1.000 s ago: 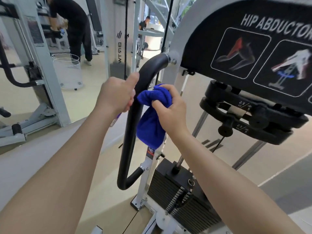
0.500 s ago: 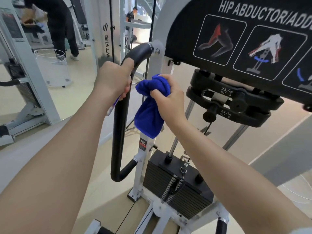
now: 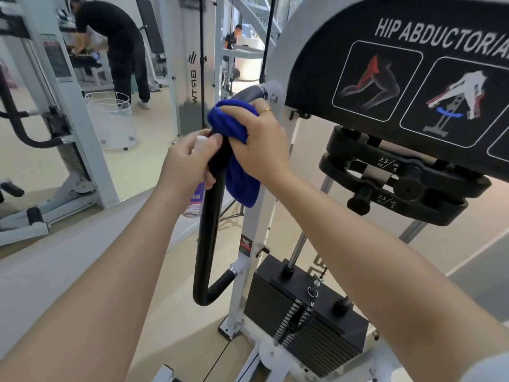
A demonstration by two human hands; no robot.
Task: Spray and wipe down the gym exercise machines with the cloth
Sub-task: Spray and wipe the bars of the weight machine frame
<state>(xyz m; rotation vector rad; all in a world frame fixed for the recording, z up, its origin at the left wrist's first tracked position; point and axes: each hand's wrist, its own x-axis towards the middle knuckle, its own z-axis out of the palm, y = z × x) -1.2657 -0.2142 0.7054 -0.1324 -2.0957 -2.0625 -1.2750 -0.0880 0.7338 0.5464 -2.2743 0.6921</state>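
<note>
A curved black handle bar (image 3: 210, 232) is fixed to the white frame of the hip abductor machine (image 3: 413, 59). My right hand (image 3: 261, 144) grips a blue cloth (image 3: 242, 186) and presses it around the upper part of the bar, just below its top bend. The cloth's loose end hangs down to the right of the bar. My left hand (image 3: 187, 164) is closed on a small clear spray bottle (image 3: 196, 201) with a white cap, held against the bar's left side just below the cloth.
The black weight stack (image 3: 305, 312) sits low beside the bar, with small add-on weights (image 3: 399, 180) above it. A white wire basket (image 3: 111, 119) stands on the floor at left, near another white machine (image 3: 68, 150). A person in black bends over equipment at the back left.
My right hand has carried the cloth from beside the bar up onto it, near the top bend. My left hand has slid down the bar, and the spray bottle now shows.
</note>
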